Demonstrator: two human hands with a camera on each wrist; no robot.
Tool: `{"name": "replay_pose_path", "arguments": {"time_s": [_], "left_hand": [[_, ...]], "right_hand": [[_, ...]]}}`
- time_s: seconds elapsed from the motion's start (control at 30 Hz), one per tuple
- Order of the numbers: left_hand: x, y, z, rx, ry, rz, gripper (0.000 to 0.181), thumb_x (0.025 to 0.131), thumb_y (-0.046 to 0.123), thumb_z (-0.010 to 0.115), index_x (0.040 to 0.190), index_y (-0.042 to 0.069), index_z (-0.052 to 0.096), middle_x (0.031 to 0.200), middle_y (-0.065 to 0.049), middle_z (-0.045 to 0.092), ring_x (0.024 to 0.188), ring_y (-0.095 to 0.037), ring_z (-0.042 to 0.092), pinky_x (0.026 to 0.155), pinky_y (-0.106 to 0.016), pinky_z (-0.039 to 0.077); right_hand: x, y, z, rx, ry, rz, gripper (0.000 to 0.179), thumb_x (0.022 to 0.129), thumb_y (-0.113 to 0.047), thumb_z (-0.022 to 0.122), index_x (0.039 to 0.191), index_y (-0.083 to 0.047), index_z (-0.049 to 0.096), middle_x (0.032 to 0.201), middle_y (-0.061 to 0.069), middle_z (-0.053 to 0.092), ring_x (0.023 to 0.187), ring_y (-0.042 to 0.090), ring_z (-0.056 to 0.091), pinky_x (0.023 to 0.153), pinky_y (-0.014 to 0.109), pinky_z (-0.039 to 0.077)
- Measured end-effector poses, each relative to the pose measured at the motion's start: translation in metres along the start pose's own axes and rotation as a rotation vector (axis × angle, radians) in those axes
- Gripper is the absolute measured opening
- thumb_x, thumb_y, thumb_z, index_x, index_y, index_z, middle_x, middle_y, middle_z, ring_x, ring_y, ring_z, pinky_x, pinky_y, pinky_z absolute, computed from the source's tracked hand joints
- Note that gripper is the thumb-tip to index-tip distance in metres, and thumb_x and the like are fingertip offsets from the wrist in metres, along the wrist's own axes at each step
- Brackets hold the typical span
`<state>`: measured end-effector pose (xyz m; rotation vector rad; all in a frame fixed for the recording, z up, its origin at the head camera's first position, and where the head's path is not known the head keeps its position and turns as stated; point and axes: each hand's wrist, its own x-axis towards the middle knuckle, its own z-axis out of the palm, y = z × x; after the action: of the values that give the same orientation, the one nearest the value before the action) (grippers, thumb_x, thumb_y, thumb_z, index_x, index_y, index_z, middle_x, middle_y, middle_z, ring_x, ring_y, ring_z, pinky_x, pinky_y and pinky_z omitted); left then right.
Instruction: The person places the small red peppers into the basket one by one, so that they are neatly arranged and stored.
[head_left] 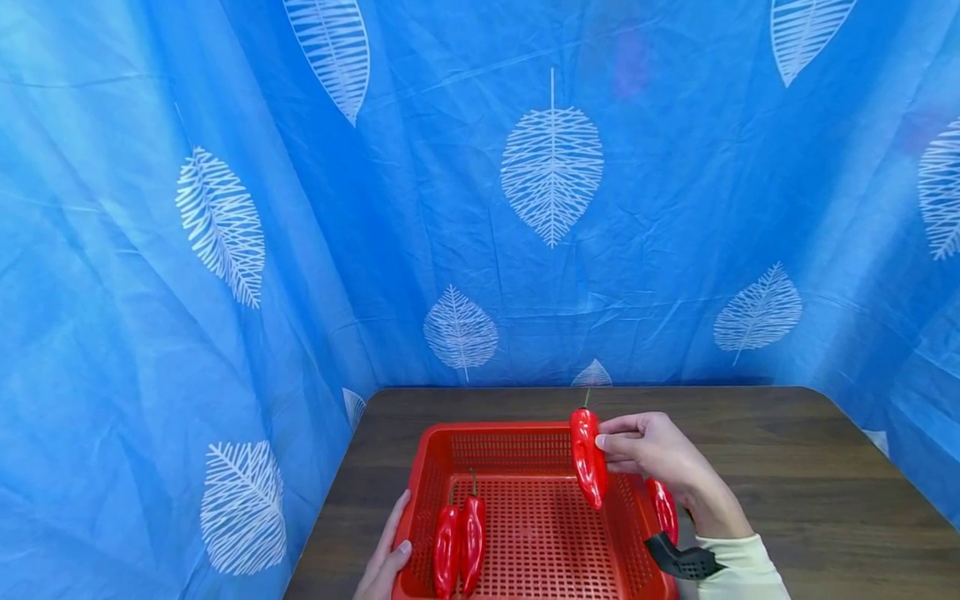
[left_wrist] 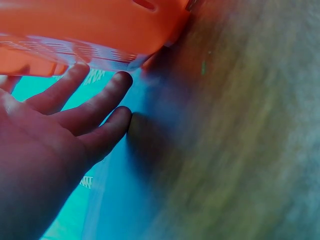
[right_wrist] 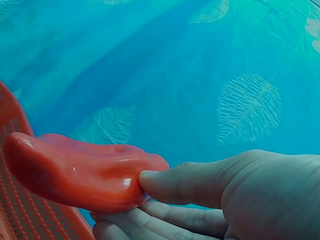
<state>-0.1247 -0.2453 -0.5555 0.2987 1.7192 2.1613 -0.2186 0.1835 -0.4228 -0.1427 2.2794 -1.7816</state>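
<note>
Two peppers [head_left: 473,537] in red basket [head_left: 498,428]; left hand [head_left: 386,557] unclenched at its wall; third pepper [head_left: 587,457] in right hand [head_left: 662,452]'s pinch

Basket [head_left: 495,428] on table [head_left: 802,475]; curtain [head_left: 540,308] behind table and along both sides. Two peppers [head_left: 474,537] side by side in basket's left part. Left hand [head_left: 380,569] at basket's left wall. Right hand [head_left: 654,452] by right wall, held pepper [head_left: 587,457] above basket's right part. Outer pepper [head_left: 663,507] just right of basket.
</note>
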Motion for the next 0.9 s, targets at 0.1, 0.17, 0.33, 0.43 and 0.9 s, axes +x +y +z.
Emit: {"name": "replay_pose_path", "arguments": {"time_s": [0.1,0.17,0.33,0.43,0.9], "left_hand": [[0.000,0.001,0.001,0.003,0.005,-0.003,0.080,0.119,0.033,0.038,0.173,0.021,-0.020,0.174,-0.040,-0.006,0.151,-0.024,0.040,0.112,-0.038,0.049],[-0.001,0.002,0.001,-0.002,0.009,-0.011,0.080,0.119,0.033,0.038,0.173,0.022,-0.019,0.175,-0.039,-0.006,0.152,-0.026,0.039,0.112,-0.040,0.049],[-0.001,0.004,0.003,-0.015,0.008,-0.025,0.080,0.119,0.033,0.038,0.173,0.023,-0.020,0.176,-0.037,-0.008,0.154,-0.030,0.036,0.114,-0.043,0.048],[-0.001,0.004,0.003,-0.031,0.006,-0.033,0.080,0.119,0.034,0.038,0.173,0.025,-0.020,0.176,-0.036,-0.009,0.154,-0.030,0.036,0.114,-0.046,0.049],[-0.001,0.005,0.004,-0.039,-0.003,-0.020,0.081,0.119,0.033,0.039,0.173,0.023,-0.021,0.175,-0.037,-0.011,0.153,-0.028,0.037,0.115,-0.048,0.048]], "right_hand": [[0.003,0.000,0.009,-0.001,-0.015,-0.003,0.045,0.103,-0.011,0.075,0.137,0.017,0.064,0.114,0.021,0.081,0.098,0.032,0.082,0.087,0.047,0.067],[0.006,0.000,0.015,0.001,-0.038,-0.013,0.044,0.103,-0.010,0.075,0.135,0.018,0.064,0.113,0.022,0.081,0.096,0.033,0.082,0.087,0.048,0.067],[0.012,-0.004,0.032,0.004,-0.076,-0.023,0.040,0.103,-0.009,0.074,0.132,0.017,0.066,0.110,0.021,0.082,0.095,0.032,0.082,0.087,0.048,0.067],[0.017,-0.008,0.042,0.012,-0.091,-0.034,0.039,0.103,-0.008,0.072,0.131,0.018,0.066,0.111,0.022,0.081,0.095,0.032,0.082,0.087,0.048,0.067],[0.035,-0.008,0.093,-0.035,-0.137,0.000,0.027,0.100,-0.006,0.077,0.121,0.011,0.074,0.103,0.015,0.081,0.088,0.027,0.081,0.084,0.050,0.067]]}}
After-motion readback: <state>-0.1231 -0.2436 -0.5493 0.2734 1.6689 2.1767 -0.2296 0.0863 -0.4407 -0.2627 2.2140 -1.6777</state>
